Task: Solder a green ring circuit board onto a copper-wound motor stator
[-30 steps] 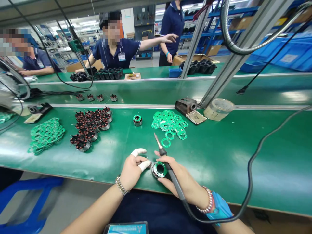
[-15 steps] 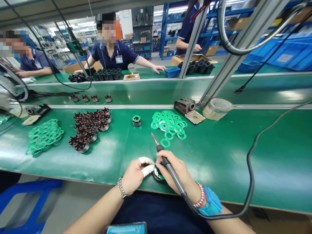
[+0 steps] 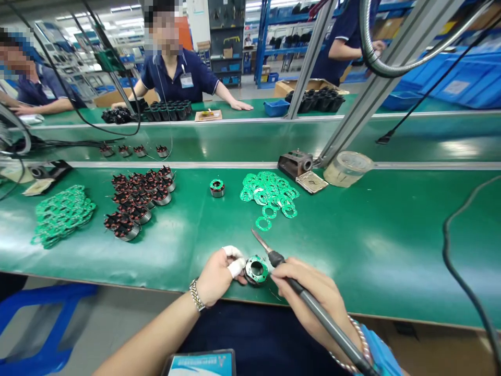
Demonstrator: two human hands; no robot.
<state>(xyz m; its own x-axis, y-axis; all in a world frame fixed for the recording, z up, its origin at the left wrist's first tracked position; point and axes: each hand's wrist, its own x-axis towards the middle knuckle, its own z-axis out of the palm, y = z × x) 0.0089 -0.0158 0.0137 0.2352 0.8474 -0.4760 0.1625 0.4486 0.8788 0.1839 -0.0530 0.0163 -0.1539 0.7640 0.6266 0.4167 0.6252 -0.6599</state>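
Observation:
Near the bench's front edge lies a motor stator [image 3: 257, 269] topped by a green ring-shaped circuit board. My left hand [image 3: 219, 272], with white covers on thumb and forefinger, grips its left side. My right hand [image 3: 313, 297] is closed round a soldering iron [image 3: 309, 300], whose tip points up and left above the bench, clear of the stator. Farther back stands another stator [image 3: 217, 188] with a green ring on it. Loose green ring boards [image 3: 268, 189] are heaped to its right. On the left, bare stators [image 3: 141, 198] with copper windings stand in a cluster.
A stack of green boards [image 3: 62, 215] lies far left. Behind the loose rings are a metal iron holder [image 3: 295, 162], a square pad [image 3: 312, 181] and a clear tub [image 3: 348, 168]. The iron's cable [image 3: 465, 266] hangs at right. A co-worker [image 3: 183, 75] sits across the bench.
My right hand has drawn off the stator to the right and down with the soldering iron, uncovering the ring board. My left hand stays on the stator. The co-worker's hand has left the blue bin.

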